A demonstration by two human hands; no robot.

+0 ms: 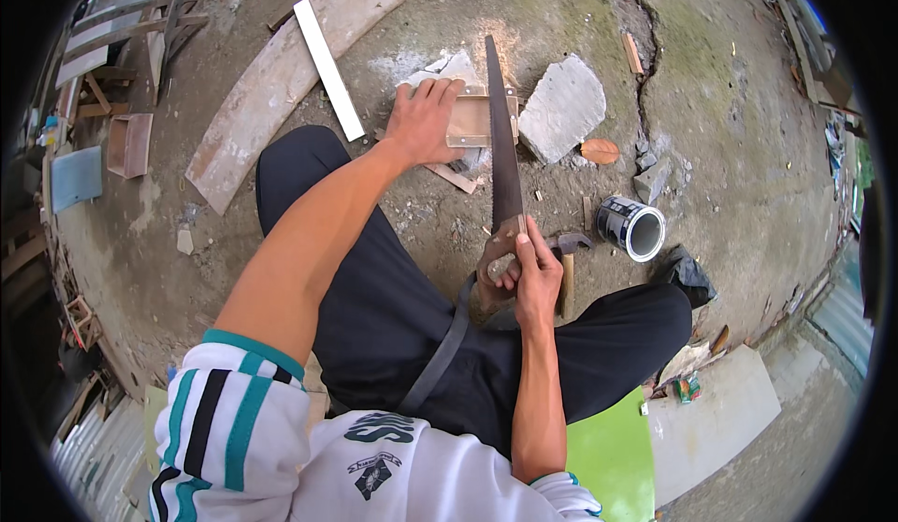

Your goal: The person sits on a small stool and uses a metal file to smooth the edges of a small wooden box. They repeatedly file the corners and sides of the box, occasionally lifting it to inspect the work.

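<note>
My right hand (535, 274) is closed round the wooden handle of a handsaw (503, 157). The saw's long dark blade points away from me and lies across the right end of a small shallow wooden box (470, 118). On the box's left end, my left hand (426, 120) grips the wood, with its fingers over the far side and the thumb near the front. Broken grey stone pieces (447, 68) show behind and under the box. Pale sawdust (505, 47) is scattered on the ground by the blade's tip. Where the teeth meet the wood is hard to make out.
Right of the blade lies a flat stone slab (564, 108), near a brown leaf (600, 152). A hammer (567, 274) and an open tin can (645, 234) are by my right knee. Leftward are a white strip (327, 68) and a long plank (253, 115). Scrap wood (129, 143) lines the left edge.
</note>
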